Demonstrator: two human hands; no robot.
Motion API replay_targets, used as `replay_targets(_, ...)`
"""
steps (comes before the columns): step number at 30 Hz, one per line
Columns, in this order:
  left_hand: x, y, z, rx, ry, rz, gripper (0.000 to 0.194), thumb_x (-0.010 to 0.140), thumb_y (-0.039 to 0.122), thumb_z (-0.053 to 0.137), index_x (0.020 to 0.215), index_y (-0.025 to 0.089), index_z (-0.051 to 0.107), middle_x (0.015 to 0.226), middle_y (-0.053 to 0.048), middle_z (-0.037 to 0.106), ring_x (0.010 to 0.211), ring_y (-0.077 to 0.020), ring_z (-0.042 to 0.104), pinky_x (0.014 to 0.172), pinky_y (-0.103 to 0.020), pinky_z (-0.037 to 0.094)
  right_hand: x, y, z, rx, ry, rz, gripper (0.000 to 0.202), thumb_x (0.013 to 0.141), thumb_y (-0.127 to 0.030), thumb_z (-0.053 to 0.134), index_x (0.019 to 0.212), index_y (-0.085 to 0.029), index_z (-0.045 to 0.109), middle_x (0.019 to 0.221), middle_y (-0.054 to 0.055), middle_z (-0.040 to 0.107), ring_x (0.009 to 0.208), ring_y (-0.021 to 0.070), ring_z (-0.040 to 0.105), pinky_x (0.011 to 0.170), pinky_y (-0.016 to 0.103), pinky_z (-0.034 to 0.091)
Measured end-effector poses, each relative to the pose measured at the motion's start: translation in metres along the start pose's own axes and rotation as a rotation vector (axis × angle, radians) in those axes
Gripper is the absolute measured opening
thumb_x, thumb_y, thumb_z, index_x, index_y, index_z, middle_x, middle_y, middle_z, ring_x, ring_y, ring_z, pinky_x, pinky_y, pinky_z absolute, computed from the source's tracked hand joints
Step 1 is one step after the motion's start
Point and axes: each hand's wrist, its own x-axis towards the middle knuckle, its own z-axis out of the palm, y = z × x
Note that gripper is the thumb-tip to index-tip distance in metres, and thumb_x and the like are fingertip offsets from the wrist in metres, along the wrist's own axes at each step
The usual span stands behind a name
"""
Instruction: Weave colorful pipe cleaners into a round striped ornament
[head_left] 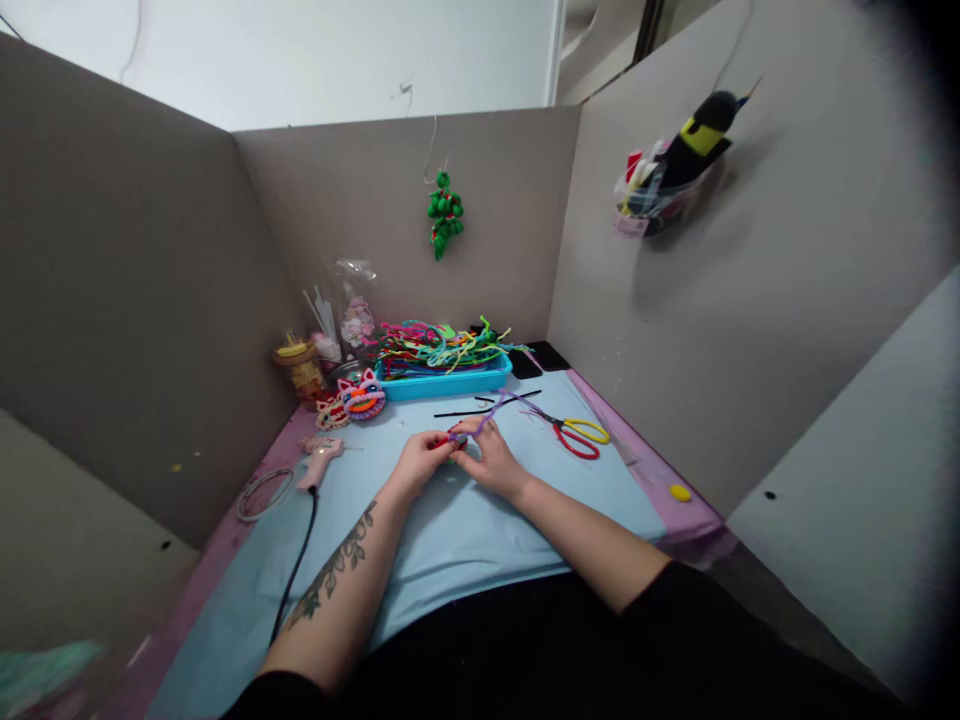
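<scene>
My left hand [422, 462] is closed, its fingers pinching a small red piece [442, 441] with purple and dark parts. Close against it, my right hand [491, 462] has its fingers bent around a purple pipe cleaner [495, 408]. One end of that pipe cleaner meets the small piece; the other sticks up past my right fingers. Much of the piece is hidden by my fingers. Just beyond the hands lie black pipe cleaners [450, 414]. To the right are scissors [577, 436] with one red and one yellow handle.
A blue tray [442, 384] of colourful pipe cleaners stands at the back. Left of it sit a purple lion-head figure [362, 396] and a jar [301, 370]. A pink glue gun [321, 462] with a black cord lies at the left. Grey partitions [405, 180] enclose the table.
</scene>
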Motion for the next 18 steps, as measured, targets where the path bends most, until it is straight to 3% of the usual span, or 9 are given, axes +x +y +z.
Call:
replay_targets(7,0.0011,-0.0013,0.0004,-0.004,0.106,0.063,0.030,0.062,0.038,0.071,0.075,0.012,0.069,0.063,-0.001,0.063,0.057,-0.0111,0.051,0.057,-0.022,0.036,0.0000,0.0004,-0.0001,0.027,0.034,-0.019,0.008,0.083,-0.019,0.053,0.081,-0.022,0.061,0.086,0.005,0.059,0.088,0.0204,0.053,0.081,0.037,0.044)
replay_targets(10,0.0009,-0.0007,-0.0011,-0.008,0.126,0.075,0.029,0.065,0.039,0.069,0.077,0.012,0.069,0.062,-0.001,0.063,0.056,-0.0114,0.051,0.057,-0.023,0.037,-0.0006,0.0016,-0.0005,0.058,0.062,-0.017,0.009,0.084,-0.019,0.052,0.089,-0.021,0.059,0.090,0.005,0.060,0.092,0.0204,0.053,0.085,0.038,0.043)
replay_targets(14,0.0009,-0.0013,0.0007,0.208,0.170,0.179,0.019,0.063,0.028,0.069,0.075,0.014,0.071,0.067,-0.003,0.066,0.064,-0.0153,0.055,0.062,-0.025,0.040,-0.0008,0.0032,0.0002,0.068,0.067,0.079,0.026,0.080,-0.025,0.059,0.106,-0.021,0.058,0.095,0.007,0.057,0.091,0.0211,0.053,0.081,0.037,0.046)
replay_targets(18,0.0014,-0.0025,0.0024,0.294,0.172,0.225,0.015,0.064,0.025,0.066,0.075,0.015,0.071,0.070,-0.003,0.067,0.066,-0.0162,0.056,0.063,-0.025,0.041,-0.0007,0.0032,-0.0003,0.068,0.038,0.021,0.010,0.082,-0.021,0.055,0.087,-0.022,0.063,0.087,0.005,0.057,0.088,0.0202,0.053,0.081,0.036,0.045)
